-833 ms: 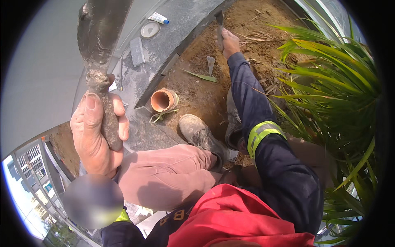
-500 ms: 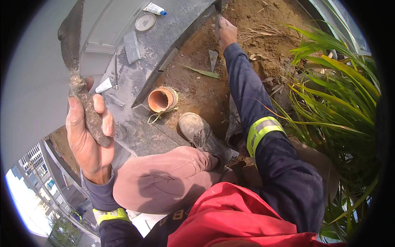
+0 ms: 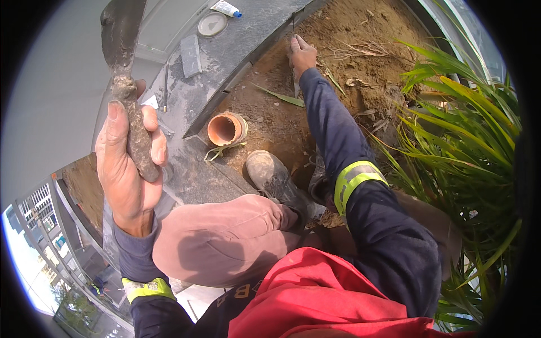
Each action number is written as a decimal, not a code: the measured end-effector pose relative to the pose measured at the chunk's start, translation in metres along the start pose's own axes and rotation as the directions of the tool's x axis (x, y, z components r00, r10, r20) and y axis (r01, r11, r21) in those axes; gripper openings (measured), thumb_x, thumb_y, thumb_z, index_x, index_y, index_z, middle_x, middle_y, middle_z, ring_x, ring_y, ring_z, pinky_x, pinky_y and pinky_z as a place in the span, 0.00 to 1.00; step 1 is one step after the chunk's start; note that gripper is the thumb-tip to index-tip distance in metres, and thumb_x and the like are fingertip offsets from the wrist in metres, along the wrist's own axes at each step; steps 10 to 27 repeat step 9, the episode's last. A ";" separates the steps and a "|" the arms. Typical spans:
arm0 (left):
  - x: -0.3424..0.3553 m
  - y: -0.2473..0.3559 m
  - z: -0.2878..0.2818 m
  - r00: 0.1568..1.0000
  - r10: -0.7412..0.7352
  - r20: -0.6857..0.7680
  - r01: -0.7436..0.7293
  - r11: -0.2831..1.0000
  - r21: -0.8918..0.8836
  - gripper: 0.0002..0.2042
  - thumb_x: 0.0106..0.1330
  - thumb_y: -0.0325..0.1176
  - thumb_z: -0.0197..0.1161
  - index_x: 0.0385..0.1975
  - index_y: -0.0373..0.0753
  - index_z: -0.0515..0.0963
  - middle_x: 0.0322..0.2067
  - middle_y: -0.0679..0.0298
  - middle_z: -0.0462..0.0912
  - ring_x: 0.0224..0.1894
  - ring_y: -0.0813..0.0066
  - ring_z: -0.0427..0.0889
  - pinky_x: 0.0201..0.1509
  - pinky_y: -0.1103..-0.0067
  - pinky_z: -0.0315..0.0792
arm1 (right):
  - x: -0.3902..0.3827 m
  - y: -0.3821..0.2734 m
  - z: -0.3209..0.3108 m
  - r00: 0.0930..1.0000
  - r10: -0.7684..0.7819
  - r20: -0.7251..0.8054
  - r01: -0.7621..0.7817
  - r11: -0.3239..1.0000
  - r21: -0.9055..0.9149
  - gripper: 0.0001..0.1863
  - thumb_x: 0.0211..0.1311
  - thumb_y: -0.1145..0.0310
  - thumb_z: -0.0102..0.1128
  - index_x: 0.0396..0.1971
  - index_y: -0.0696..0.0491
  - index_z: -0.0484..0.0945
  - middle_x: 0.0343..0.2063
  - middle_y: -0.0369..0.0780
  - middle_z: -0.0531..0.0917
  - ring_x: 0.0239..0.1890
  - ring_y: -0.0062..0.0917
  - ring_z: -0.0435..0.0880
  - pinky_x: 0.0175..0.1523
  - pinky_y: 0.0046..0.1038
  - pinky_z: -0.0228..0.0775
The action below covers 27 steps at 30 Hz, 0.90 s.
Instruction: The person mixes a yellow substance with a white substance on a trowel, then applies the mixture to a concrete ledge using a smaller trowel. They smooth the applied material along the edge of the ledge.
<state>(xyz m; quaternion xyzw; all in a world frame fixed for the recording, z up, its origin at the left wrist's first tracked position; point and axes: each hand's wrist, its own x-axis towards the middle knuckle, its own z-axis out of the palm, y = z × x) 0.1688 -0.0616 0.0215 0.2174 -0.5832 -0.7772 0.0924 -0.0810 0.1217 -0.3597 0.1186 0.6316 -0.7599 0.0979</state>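
Observation:
My left hand point(image 3: 132, 163) is raised at the left, fingers wrapped around the crusted handle of a trowel point(image 3: 121, 36), its grey blade pointing up. My right hand point(image 3: 303, 55) reaches far forward over the soil, closed beside the inner edge of the dark stone border point(image 3: 248, 65). A thin dark sliver, like a blade seen edge-on, juts from its fingertips against the border; its kind is unclear. Below my right wrist lies a partly hidden pale shard point(image 3: 296, 89). An orange pipe point(image 3: 243, 130) with a green strip tied around it stands open-ended in the soil.
On the stone ledge lie a round lid point(image 3: 212, 25), a white tube with a blue cap point(image 3: 226, 8), a grey stone strip point(image 3: 191, 56) and a thin dark rod point(image 3: 166, 87). Long-leaved plants point(image 3: 468, 141) crowd the right. My boot point(image 3: 267, 170) is near the pipe.
My right hand has moved nearer along the border, slightly left, and its tool now shows only as a thin edge. My left hand with the trowel has shifted slightly right and up.

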 end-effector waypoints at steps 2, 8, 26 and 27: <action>0.000 0.000 0.001 1.000 0.024 0.006 -0.024 1.000 -0.004 0.25 0.80 0.45 0.51 0.62 0.27 0.68 0.32 0.59 0.78 0.20 0.79 0.74 0.21 0.86 0.68 | -0.007 0.001 0.008 1.000 0.007 -0.026 -0.006 0.999 0.044 0.24 0.73 0.65 0.61 0.63 0.64 0.74 0.48 0.42 0.86 0.41 0.21 0.84 0.43 0.24 0.77; 0.003 -0.004 0.002 0.998 0.038 0.054 -0.039 0.999 0.009 0.25 0.80 0.45 0.52 0.62 0.27 0.69 0.32 0.59 0.79 0.21 0.80 0.75 0.21 0.87 0.68 | -0.015 0.016 0.014 0.997 -0.038 -0.070 0.040 0.999 0.036 0.25 0.71 0.68 0.62 0.62 0.68 0.73 0.56 0.50 0.83 0.54 0.29 0.83 0.59 0.25 0.73; 0.002 -0.004 0.001 0.998 0.040 0.047 -0.041 0.999 0.013 0.25 0.80 0.45 0.52 0.62 0.27 0.69 0.32 0.59 0.79 0.21 0.80 0.75 0.21 0.87 0.68 | -0.021 0.016 0.019 0.996 -0.051 -0.066 0.052 0.999 0.008 0.25 0.71 0.68 0.62 0.62 0.67 0.74 0.56 0.50 0.83 0.55 0.29 0.83 0.59 0.25 0.73; 0.002 -0.004 0.001 0.998 0.040 0.047 -0.041 0.999 0.013 0.25 0.80 0.45 0.52 0.62 0.27 0.69 0.32 0.59 0.79 0.21 0.80 0.75 0.21 0.87 0.68 | -0.021 0.016 0.019 0.996 -0.051 -0.066 0.052 0.999 0.008 0.25 0.71 0.68 0.62 0.62 0.67 0.74 0.56 0.50 0.83 0.55 0.29 0.83 0.59 0.25 0.73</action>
